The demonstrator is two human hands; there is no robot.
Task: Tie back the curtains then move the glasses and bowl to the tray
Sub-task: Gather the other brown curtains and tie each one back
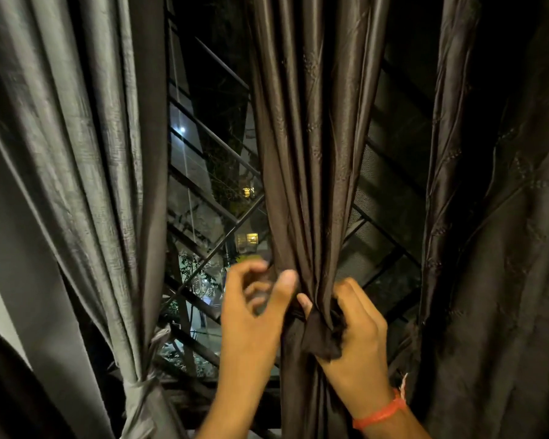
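Night window grille (210, 198) behind; brown curtain (311, 153) bunched at frame centre. Right hand (355, 337) grips the tie-back (320, 337); left hand (251, 299) fingers loosely curled, thumb on folds. Risk: knot slips loose if grip relaxes.

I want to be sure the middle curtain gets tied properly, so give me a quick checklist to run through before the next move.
1. Middle curtain gathered into one bunch: ok.
2. Right hand grips the tie-back band: ok.
3. Left hand has hold of the band: not ok, fingers curled beside the folds, thumb touching.
4. Knot finished: cannot tell, hands cover it.
5. Left curtain already tied with its tie: ok.
6. Right curtain tied: cannot tell.
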